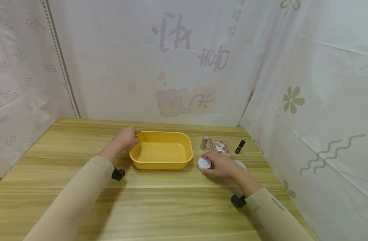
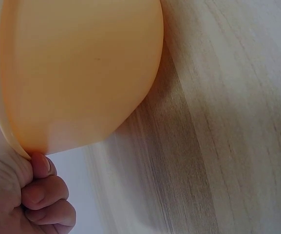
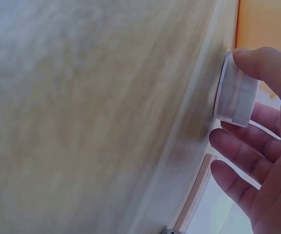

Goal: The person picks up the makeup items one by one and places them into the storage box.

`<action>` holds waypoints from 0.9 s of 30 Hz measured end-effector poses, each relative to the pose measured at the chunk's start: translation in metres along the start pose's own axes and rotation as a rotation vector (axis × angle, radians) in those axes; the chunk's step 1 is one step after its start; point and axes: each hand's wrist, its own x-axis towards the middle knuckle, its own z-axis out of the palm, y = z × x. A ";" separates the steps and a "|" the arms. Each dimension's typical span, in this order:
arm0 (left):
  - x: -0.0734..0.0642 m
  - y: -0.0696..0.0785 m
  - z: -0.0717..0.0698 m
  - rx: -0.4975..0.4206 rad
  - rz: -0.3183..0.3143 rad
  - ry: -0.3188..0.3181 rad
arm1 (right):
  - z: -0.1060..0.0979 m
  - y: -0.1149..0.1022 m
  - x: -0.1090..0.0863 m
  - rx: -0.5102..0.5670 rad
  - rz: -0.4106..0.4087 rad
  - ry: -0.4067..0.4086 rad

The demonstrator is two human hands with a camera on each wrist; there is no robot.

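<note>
A yellow rectangular plastic basin [image 1: 161, 165] sits near the far side of the table, its inside bare. My left hand [image 1: 127, 138] grips its rim at the back left corner; the left wrist view shows the fingers [image 2: 45, 190] curled at the basin's rim. To the right of the basin, my right hand [image 1: 224, 166] pinches a small round jar [image 1: 204, 163] with a pale patterned lid. In the right wrist view the thumb lies on one side of the jar [image 3: 237, 95] and fingers on the other, with the jar close to the tabletop.
Behind the right hand lie a silver lipstick-like tube [image 1: 204, 143] and an eyeshadow palette [image 1: 219, 146]. A small dark-capped bottle [image 1: 240, 146] lies further right. A white round item [image 1: 241, 164] is partly hidden by the right hand. Patterned curtains [image 1: 126, 67] hang around the wooden table [image 1: 154, 211].
</note>
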 end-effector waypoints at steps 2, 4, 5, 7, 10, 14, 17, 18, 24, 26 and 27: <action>0.000 0.000 0.000 0.000 0.000 0.005 | 0.000 0.000 -0.001 -0.004 0.005 0.000; -0.001 0.001 0.000 -0.004 0.000 0.008 | -0.001 0.000 -0.001 -0.003 0.012 0.000; -0.001 0.001 0.000 -0.004 0.000 0.009 | -0.001 0.000 -0.002 -0.002 0.015 0.000; -0.001 0.001 0.000 -0.007 0.003 0.008 | -0.003 0.000 -0.002 0.002 0.019 0.000; -0.001 0.000 0.000 -0.010 0.008 0.007 | -0.005 -0.001 -0.002 0.009 0.023 0.001; -0.001 0.000 0.000 -0.001 0.009 0.005 | -0.007 -0.001 -0.002 0.006 0.029 0.001; 0.000 0.001 0.000 0.015 0.004 0.000 | -0.008 -0.001 -0.002 -0.003 0.030 0.001; 0.000 0.001 0.000 0.020 0.002 -0.001 | -0.008 -0.001 -0.002 -0.006 0.031 0.000; 0.000 0.001 0.001 0.026 -0.008 0.000 | -0.011 -0.003 -0.004 -0.003 0.049 -0.001; -0.001 0.001 0.001 0.024 -0.010 0.000 | -0.012 -0.004 -0.004 -0.003 0.051 0.004; -0.001 0.001 0.001 0.019 -0.012 -0.003 | -0.012 -0.004 -0.004 -0.004 0.050 0.007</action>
